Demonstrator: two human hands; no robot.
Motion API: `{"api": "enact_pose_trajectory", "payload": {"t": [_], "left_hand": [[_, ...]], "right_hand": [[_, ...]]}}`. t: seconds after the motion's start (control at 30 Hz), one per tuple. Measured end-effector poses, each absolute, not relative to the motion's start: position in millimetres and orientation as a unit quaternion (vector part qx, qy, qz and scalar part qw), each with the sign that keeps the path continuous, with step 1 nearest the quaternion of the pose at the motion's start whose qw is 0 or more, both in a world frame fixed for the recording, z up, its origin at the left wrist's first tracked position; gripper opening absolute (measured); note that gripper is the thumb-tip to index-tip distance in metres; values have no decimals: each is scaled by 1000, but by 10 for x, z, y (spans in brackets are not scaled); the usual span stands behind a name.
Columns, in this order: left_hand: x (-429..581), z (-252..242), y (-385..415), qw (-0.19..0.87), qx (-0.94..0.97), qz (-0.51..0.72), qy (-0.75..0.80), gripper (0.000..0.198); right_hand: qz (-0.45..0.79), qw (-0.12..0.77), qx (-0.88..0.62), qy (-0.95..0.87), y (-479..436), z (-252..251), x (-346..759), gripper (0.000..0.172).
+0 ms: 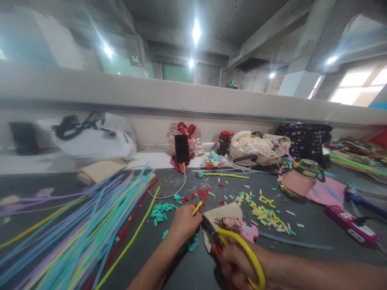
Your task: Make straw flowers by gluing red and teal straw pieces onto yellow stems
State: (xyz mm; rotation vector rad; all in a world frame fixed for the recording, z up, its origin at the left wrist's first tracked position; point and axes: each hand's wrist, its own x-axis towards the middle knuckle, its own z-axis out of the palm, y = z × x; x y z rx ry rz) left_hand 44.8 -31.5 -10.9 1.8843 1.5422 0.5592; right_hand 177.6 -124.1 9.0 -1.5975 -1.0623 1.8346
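Observation:
My left hand (184,223) is closed in a pinch on a short yellow strip (197,208) that sticks up from its fingers. Just right of it, my right hand (234,264) grips yellow-handled scissors (242,245) whose blades point toward the strip. Under the scissors lie a tan piece of card (225,213) and a pink cut-out shape (250,232). Small cut pieces in teal (160,211), red (201,194) and yellow-green (266,213) are scattered on the dark table around both hands.
A big fan of long coloured strips (90,225) covers the table's left. A phone (182,148) leans at the back on a charging cable. A pink jug (299,181), bags (256,147) and a pink device (350,225) lie to the right.

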Motion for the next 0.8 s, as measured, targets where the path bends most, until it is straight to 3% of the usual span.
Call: {"api": "enact_pose_trajectory", "payload": {"t": [0.1,0.2,0.33,0.43,0.57,0.67,0.8], "left_hand": [[356,-89,-282,331,709,227,580,21],[254,-78,-238,349,693,246,581,25],[228,-92,-215,362,677,262,585,26],[292,-95,-229,352,678,264,589,20],[375,-57,-267,335,693,265,581,17],[388,-16,-290,341,704,262,565,18],[361,10,-300,361,687,268,570,34]], "right_hand": [[687,248,-600,-326,-1266,221,1801,6],[704,244,-606,-280,-1339,320,1903,20],[675,282,-589,-344,-1470,405,2132,24],[605,305,-604,-420,-1522,454,2336,37],[465,260,-680,-504,-1432,480,2699,45],[263,253,-700,-615,-1285,467,3084,40],[10,111,-748,-654,-1115,388,3598,42]]}}
